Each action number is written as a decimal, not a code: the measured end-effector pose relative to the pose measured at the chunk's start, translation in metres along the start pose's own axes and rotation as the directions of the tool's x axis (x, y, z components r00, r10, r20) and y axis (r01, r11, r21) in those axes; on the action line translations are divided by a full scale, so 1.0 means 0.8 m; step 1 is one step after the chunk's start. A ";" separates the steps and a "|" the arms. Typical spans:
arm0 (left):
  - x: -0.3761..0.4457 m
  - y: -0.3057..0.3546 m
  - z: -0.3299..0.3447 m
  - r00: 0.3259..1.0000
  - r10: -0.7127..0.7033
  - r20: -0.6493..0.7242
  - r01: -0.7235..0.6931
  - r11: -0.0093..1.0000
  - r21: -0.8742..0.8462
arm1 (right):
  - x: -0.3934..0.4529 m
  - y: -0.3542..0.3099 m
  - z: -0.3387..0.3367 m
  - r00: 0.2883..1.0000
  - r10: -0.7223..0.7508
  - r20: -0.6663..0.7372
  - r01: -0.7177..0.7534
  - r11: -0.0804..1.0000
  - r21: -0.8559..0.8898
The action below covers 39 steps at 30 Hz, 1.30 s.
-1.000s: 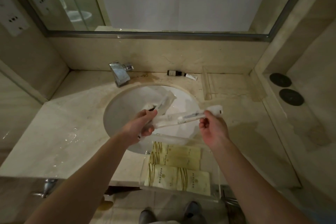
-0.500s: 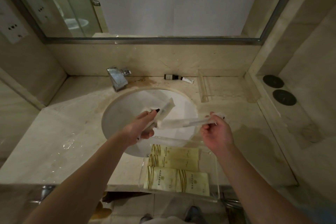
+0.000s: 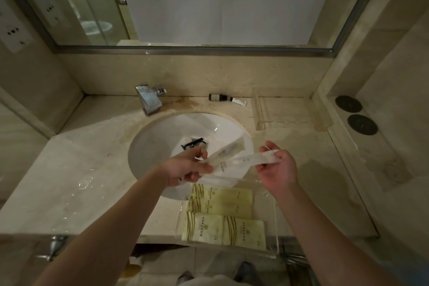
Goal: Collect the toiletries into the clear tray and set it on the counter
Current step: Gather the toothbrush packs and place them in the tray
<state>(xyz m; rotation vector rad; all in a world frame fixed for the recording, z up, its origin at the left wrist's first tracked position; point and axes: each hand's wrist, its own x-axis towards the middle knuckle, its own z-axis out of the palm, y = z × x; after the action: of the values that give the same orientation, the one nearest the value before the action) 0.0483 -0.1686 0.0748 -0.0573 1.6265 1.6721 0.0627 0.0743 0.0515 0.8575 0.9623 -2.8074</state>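
Note:
Over the white sink basin (image 3: 162, 137) my left hand (image 3: 185, 167) pinches the near ends of long translucent toiletry packets (image 3: 234, 160). My right hand (image 3: 277, 166) grips the far end of one packet (image 3: 269, 154). Just below, at the counter's front edge, stands the clear tray (image 3: 275, 223) with several yellow-green sachets (image 3: 222, 213) lying flat in it. A black razor-like item (image 3: 193, 143) lies in the basin. A small dark bottle (image 3: 218, 97) and a small white tube (image 3: 239, 101) lie at the back of the counter.
A chrome faucet (image 3: 149, 97) stands behind the basin at left. A second clear tray (image 3: 290, 109) sits at the back right of the beige counter (image 3: 69, 169). Two dark round discs (image 3: 355, 114) lie on the right ledge. Water drops glint on the counter's left side.
Both hands have lowered and shifted right with the packets. My right hand has turned palm up at the packet's end. The black item in the basin has come into view.

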 end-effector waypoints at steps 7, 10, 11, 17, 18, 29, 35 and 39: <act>0.009 -0.004 -0.013 0.997 0.033 -0.074 -0.017 0.978 0.209 | 0.004 0.006 -0.011 0.984 -0.108 -0.142 0.047 0.925 -0.378; 0.014 -0.014 -0.022 0.991 0.021 -0.129 0.019 0.954 0.299 | 0.006 0.012 -0.029 0.976 -0.183 -0.116 0.078 0.798 -0.598; 0.015 -0.017 -0.023 0.988 0.019 -0.154 0.034 0.942 0.335 | 0.006 0.015 -0.035 0.973 -0.195 -0.123 0.070 0.757 -0.649; 0.022 -0.033 -0.022 0.959 0.033 -0.280 0.093 0.902 0.422 | 0.006 0.030 -0.062 0.986 -0.077 -0.151 -0.075 0.602 -0.795; 0.025 -0.036 -0.023 0.951 0.047 -0.307 0.087 0.908 0.410 | 0.006 0.032 -0.065 0.986 -0.066 -0.154 -0.086 0.586 -0.806; 0.027 -0.051 -0.018 0.939 0.074 -0.335 -0.003 0.978 0.210 | -0.007 0.056 -0.078 0.975 -0.036 -0.220 -0.187 0.401 -0.897; 0.021 -0.057 -0.021 0.957 0.129 -0.261 -0.046 0.952 0.303 | -0.012 0.060 -0.077 0.968 -0.075 -0.238 -0.210 0.267 -0.941; 0.021 -0.059 -0.023 0.964 0.149 -0.219 -0.048 0.911 0.409 | -0.017 0.060 -0.067 0.996 -0.050 -0.074 -0.087 -0.378 -0.922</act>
<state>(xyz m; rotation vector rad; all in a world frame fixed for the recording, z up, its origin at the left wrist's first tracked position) 0.0538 -0.1822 0.0233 0.0259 2.1687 1.4123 0.1106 0.0651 -0.0030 0.4780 2.5187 -0.6399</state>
